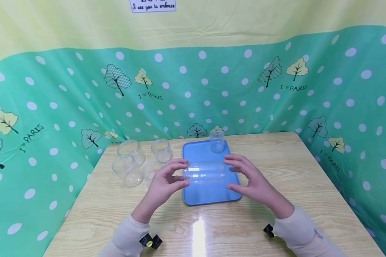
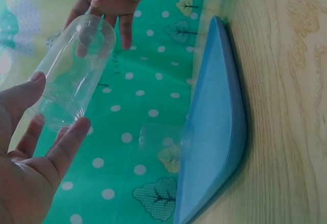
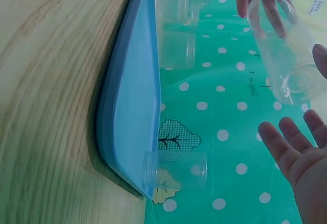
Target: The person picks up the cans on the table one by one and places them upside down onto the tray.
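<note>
Sleeves (image 1: 125, 235) lie nearest; left hand (image 1: 164, 180) pinches jar (image 1: 209, 175) by neck, right hand (image 1: 249, 177) spreads, empty. Light, slippery, I judge: neck grips best.

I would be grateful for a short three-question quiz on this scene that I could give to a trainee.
1. Open question: Which hand grips the long clear jar?
2. Multiple choice: How many short clear jars stand on the wooden table to the left of the blue tray?
A) Two
B) Four
C) Six
3. True or false: The long clear jar is resting on the blue tray.

Key:
1. The left hand; the right hand is open near the jar's other end.
2. B.
3. False: the left wrist view shows it held up above the tray.
</note>
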{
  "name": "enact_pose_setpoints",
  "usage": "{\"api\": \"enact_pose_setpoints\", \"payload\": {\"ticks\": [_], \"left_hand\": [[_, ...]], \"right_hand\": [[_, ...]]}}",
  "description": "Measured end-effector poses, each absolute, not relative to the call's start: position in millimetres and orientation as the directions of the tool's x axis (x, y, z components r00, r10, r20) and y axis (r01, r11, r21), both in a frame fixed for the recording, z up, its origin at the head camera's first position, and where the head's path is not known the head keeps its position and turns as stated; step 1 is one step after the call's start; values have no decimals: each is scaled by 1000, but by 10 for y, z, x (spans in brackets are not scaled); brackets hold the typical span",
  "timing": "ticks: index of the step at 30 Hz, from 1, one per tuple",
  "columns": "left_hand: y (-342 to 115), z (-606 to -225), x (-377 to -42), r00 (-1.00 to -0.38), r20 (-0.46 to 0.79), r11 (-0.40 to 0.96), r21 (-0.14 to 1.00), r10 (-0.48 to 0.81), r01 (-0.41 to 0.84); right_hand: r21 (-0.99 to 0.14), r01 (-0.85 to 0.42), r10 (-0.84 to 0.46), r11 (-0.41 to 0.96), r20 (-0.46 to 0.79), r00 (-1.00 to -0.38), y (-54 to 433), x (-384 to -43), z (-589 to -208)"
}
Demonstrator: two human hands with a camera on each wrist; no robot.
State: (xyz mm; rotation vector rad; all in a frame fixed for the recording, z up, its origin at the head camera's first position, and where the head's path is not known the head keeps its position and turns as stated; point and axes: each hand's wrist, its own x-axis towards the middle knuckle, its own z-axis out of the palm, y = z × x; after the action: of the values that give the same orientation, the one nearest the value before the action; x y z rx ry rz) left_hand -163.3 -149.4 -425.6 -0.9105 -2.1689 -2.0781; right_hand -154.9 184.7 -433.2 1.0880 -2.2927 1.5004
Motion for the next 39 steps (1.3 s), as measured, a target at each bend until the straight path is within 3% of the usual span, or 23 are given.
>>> {"api": "enact_pose_setpoints", "payload": {"ticks": [9,19,39], "left_hand": [[-1440,-4262,-1592,-829,393,-77,915,397,397],[-1405,-4263,-1565,-822,416,-102,906,390,410],[-1396,-4249,-1542,-821,409,-110,910,398,400]], "right_hand": [[-705,-703,-478,97,586,-654,1799,-1531,-4337],[-742,-665,-453,85,566,-689,1759,-1472,-4315],[-733,-672,-413,107,582,-701,1733,-1447,-4278]]}}
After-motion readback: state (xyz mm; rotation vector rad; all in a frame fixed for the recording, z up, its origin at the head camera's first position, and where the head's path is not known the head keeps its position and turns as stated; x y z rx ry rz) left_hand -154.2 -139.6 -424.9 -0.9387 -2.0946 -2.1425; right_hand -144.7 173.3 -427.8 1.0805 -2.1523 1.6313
